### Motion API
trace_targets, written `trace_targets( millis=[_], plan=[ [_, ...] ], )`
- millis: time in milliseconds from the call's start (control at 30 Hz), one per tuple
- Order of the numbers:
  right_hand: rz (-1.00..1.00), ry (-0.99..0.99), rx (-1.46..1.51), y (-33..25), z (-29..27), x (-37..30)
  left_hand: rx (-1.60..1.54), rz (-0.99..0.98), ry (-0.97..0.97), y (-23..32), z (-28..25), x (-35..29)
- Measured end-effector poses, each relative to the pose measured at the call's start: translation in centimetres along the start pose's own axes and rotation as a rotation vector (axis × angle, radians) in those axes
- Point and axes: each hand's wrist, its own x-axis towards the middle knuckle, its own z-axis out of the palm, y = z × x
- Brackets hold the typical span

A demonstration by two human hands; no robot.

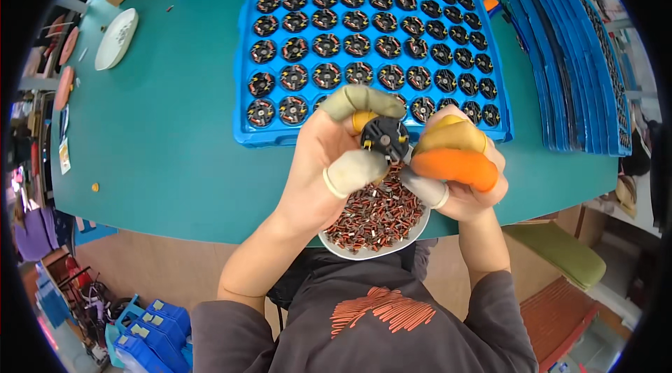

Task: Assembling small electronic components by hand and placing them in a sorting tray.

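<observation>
I have a small round black part (384, 136) pinched between both hands, just above the white dish (413, 231) that sits at the table's near edge. My left hand (334, 159) is closed round it, the capped thumb and forefinger clamped on its left side; my right hand (458, 163) is closed against its right side, the orange-capped finger lying across the front. The dish is heaped with small copper-wound coils (378, 208), directly under my hands. Beyond the dish lies the blue tray (245, 72), its pockets nearly all filled with like black discs; the front row, right behind my fingers, is partly hidden. I judge I am mid-way through fitting coils into this part. The next move, as I see it, wants a steady left grip while the right fingertips work a coil home without tilting the part.
</observation>
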Motion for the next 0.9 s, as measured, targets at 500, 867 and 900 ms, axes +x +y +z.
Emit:
trace_targets(
  millis=[500,867,900],
  plan=[
    [-0.114,-0.027,-0.279,-0.1,-0.3,0.0,0.068,0.005,0.021,-0.5,0.4,-0.3],
    [0.479,0.101,0.359,-0.3,-0.4,-1.0,0.217,0.165,-0.056,-0.8,0.1,0.0],
    [0.563,0.088,0.459,-0.3,-0.3,-0.6,0.214,0.152,-0.053,-0.8,0.2,0.1]
  ],
)
